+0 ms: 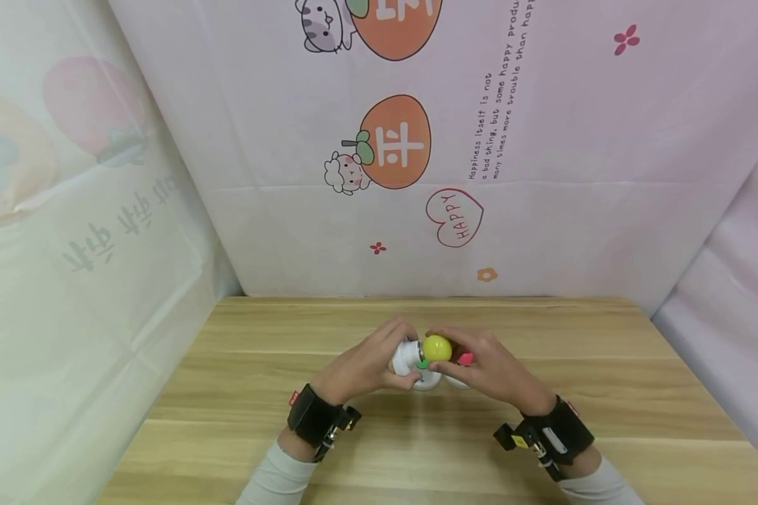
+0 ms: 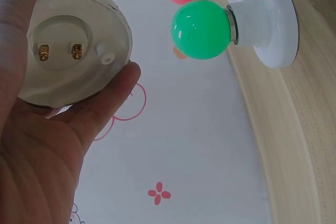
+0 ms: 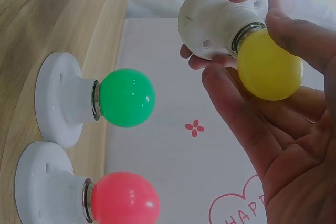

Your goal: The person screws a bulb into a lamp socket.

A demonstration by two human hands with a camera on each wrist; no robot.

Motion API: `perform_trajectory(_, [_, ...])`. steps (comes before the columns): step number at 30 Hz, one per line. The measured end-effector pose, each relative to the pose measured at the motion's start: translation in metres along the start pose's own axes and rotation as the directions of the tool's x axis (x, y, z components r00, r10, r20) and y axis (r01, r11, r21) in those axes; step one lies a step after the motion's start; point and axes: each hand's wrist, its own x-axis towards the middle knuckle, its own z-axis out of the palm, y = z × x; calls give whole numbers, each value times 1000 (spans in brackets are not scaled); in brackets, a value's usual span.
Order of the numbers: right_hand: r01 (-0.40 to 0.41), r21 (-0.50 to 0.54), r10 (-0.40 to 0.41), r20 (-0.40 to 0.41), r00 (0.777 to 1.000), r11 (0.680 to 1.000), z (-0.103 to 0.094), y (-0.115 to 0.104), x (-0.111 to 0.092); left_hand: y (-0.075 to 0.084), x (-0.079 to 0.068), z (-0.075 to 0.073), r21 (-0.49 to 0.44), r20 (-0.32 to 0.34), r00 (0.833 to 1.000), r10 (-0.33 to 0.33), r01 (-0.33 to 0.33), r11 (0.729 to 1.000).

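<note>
My left hand (image 1: 368, 363) grips a white round lamp holder (image 3: 202, 22) by its base, raised above the table. In the left wrist view the underside of that lamp holder (image 2: 63, 85) faces the camera, with two brass contacts. A yellow light bulb (image 3: 270, 66) sits at the mouth of the lamp holder, part of its metal screw base showing. My right hand (image 1: 489, 361) holds the yellow bulb between thumb and fingers. Both hands are close together. How deep the bulb is screwed in cannot be told.
On the wooden table (image 1: 259, 421) a green bulb (image 3: 128, 98) stands upright in a white lamp holder (image 3: 58, 100). Beside it is a pink bulb (image 3: 126, 200) in another lamp holder (image 3: 44, 187). A printed cloth (image 1: 278, 231) hangs behind the table.
</note>
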Motion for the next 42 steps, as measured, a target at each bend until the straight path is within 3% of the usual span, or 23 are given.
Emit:
perform_trajectory(8, [-24, -7, 24, 9, 1000, 1000, 1, 3, -1, 1, 0, -1, -5, 11, 1000, -21, 21, 1000])
perform_trajectory(19, [-16, -28, 16, 0, 1000, 999, 14, 42, -12, 0, 0, -1, 12, 5, 1000, -28, 28, 1000])
perform_trajectory(30, [104, -16, -103, 12, 995, 994, 13, 42, -10, -2, 1, 1, -33, 4, 999, -50, 50, 998])
perform_trajectory(37, [87, 4, -87, -5, 996, 996, 13, 43, -10, -3, 1, 2, -59, 7, 998, -55, 55, 997])
perform_trajectory(42, [129, -26, -130, -35, 991, 991, 12, 42, -10, -1, 1, 2, -76, 6, 999, -53, 54, 996])
